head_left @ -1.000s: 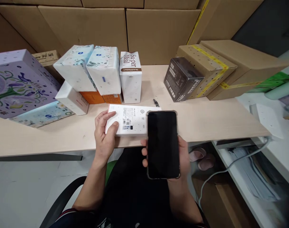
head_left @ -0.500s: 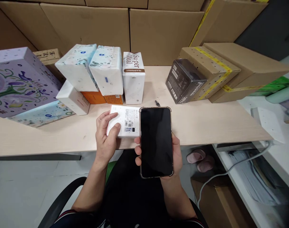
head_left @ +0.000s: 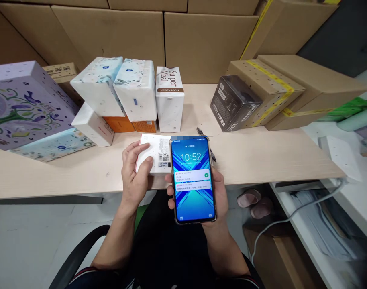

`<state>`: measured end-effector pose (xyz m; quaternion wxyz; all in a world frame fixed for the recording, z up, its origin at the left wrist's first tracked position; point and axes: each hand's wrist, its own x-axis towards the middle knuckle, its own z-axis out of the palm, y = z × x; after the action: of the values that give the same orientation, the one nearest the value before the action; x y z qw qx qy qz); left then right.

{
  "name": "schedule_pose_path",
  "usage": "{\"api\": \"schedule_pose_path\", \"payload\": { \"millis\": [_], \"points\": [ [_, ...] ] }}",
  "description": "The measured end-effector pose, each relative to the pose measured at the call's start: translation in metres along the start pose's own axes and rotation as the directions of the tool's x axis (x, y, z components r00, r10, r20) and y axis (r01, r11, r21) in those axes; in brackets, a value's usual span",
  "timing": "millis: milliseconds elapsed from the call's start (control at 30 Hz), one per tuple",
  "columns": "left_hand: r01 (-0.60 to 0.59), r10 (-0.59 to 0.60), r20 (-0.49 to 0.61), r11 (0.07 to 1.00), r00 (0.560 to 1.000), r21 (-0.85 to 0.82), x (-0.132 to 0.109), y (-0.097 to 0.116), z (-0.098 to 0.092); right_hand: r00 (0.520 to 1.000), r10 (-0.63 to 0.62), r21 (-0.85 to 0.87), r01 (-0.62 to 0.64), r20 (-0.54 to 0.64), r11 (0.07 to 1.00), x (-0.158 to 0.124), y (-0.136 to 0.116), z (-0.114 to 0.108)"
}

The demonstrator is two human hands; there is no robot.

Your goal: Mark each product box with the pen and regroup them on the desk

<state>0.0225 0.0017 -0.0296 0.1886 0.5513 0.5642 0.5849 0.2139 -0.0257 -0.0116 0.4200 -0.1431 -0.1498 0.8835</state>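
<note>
My right hand (head_left: 221, 196) is wrapped round a smartphone (head_left: 192, 180) in a clear case, held up above the table's front edge. Its lit lock screen reads 10:52 over a blue picture, with notifications below the time. My left hand (head_left: 135, 172) grips the left end of a flat white box (head_left: 155, 154), thumb and fingers on its top. Small print and barcodes cover the box's upper face. The phone hides the box's right end. Behind the phone a pen (head_left: 213, 155) lies on the table, its middle covered.
Tissue packs (head_left: 135, 92), a white Su-per Meal carton (head_left: 170, 104) and a purple box (head_left: 29, 104) stand at the left and middle back. A dark box (head_left: 234, 104) and brown cartons (head_left: 310, 88) stand at right. Pink slippers (head_left: 249, 198) lie on the floor.
The phone's screen has gone from black to lit. My right hand has shifted it a little left, showing more of the pen. My left hand stays on the box.
</note>
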Motion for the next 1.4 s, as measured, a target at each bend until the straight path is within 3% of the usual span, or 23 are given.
{"api": "schedule_pose_path", "payload": {
  "millis": [100,167,233,300,367,400,467,500,567,633,733,833,933,1000,1067,1133,1200,1267,1300,1333,1400],
  "points": [
    [-0.009,0.009,0.001,1.000,1.000,-0.012,0.000,-0.001,0.000,0.991,-0.081,-0.135,0.066,-0.105,0.989,-0.014,-0.010,0.006],
    [-0.004,0.004,-0.005,1.000,1.000,-0.028,0.000,-0.001,0.000,0.948,-0.241,-0.285,0.177,-0.206,0.942,-0.030,-0.020,0.006],
    [0.008,-0.009,-0.008,0.999,1.000,-0.038,0.000,0.000,0.000,0.838,-0.479,-0.496,0.309,-0.262,0.812,-0.046,-0.032,0.001],
    [0.019,-0.019,-0.007,0.999,1.000,-0.040,0.001,0.001,0.001,0.684,-0.687,-0.759,0.307,-0.244,0.575,-0.061,-0.046,-0.008],
    [0.023,-0.023,-0.006,0.999,1.000,-0.041,0.001,0.002,0.001,0.555,-0.818,-0.969,0.077,-0.154,0.235,-0.069,-0.063,-0.019],
    [0.023,-0.023,-0.007,0.999,1.000,-0.043,0.001,0.003,0.001,0.518,-0.851,-0.995,-0.083,-0.083,0.047,-0.071,-0.072,-0.025],
    [0.018,-0.019,-0.011,0.999,1.000,-0.047,0.000,0.003,0.001,0.512,-0.858,-0.894,-0.362,0.047,-0.265,-0.071,-0.090,-0.037],
    [0.016,-0.016,-0.013,0.999,1.000,-0.049,0.000,0.003,0.001,0.530,-0.845,-0.810,-0.463,0.073,-0.360,-0.070,-0.098,-0.042],
    [0.010,-0.010,-0.012,0.998,1.000,-0.054,0.000,0.001,0.000,0.566,-0.824,-0.650,-0.615,0.030,-0.446,-0.066,-0.111,-0.051],
    [0.005,-0.005,-0.010,0.998,1.000,-0.069,0.000,-0.001,-0.001,0.578,-0.814,-0.527,-0.709,-0.052,-0.469,-0.062,-0.120,-0.059],
    [0.005,-0.006,-0.011,0.991,1.000,-0.130,-0.001,-0.006,-0.001,0.591,-0.801,-0.453,-0.743,-0.097,-0.493,-0.059,-0.126,-0.067],
    [0.022,-0.027,-0.015,0.971,1.000,-0.237,0.000,-0.009,-0.001,0.601,-0.799,-0.498,-0.701,-0.027,-0.511,-0.059,-0.126,-0.066],
    [0.066,-0.076,-0.014,0.929,0.997,-0.363,0.000,-0.009,-0.002,0.592,-0.799,-0.702,-0.525,0.106,-0.482,-0.057,-0.118,-0.053],
    [0.097,-0.110,-0.003,0.893,0.994,-0.440,-0.001,-0.008,-0.003,0.639,-0.766,-0.901,-0.287,0.072,-0.324,-0.055,-0.108,-0.040],
    [0.105,-0.114,0.009,0.874,0.993,-0.474,-0.002,-0.007,-0.006,0.766,-0.642,-0.997,-0.069,-0.035,-0.027,-0.052,-0.096,-0.027],
    [0.080,-0.084,0.012,0.881,0.996,-0.466,-0.004,-0.006,-0.008,0.867,-0.486,-0.971,0.008,-0.112,0.237,-0.051,-0.084,-0.017],
    [0.048,-0.047,0.014,0.888,0.999,-0.458,-0.005,-0.005,-0.009,0.886,-0.439,-0.933,0.019,-0.151,0.359,-0.053,-0.075,-0.010],
    [0.023,-0.014,0.023,0.876,1.000,-0.481,-0.005,-0.004,-0.007,0.829,-0.535,-0.930,0.049,-0.166,0.364,-0.058,-0.072,-0.003],
    [0.020,-0.004,0.032,0.864,0.999,-0.504,-0.004,-0.003,-0.006,0.769,-0.620,-0.941,0.072,-0.158,0.330,-0.061,-0.072,0.001],
    [0.025,-0.001,0.046,0.849,0.999,-0.528,-0.003,-0.003,-0.005,0.678,-0.722,-0.958,0.092,-0.139,0.271,-0.063,-0.074,0.004],
    [0.064,-0.026,0.076,0.829,0.997,-0.555,-0.001,-0.003,-0.002,0.431,-0.902,-0.989,0.109,-0.040,0.096,-0.064,-0.081,0.011]
  ]
}}
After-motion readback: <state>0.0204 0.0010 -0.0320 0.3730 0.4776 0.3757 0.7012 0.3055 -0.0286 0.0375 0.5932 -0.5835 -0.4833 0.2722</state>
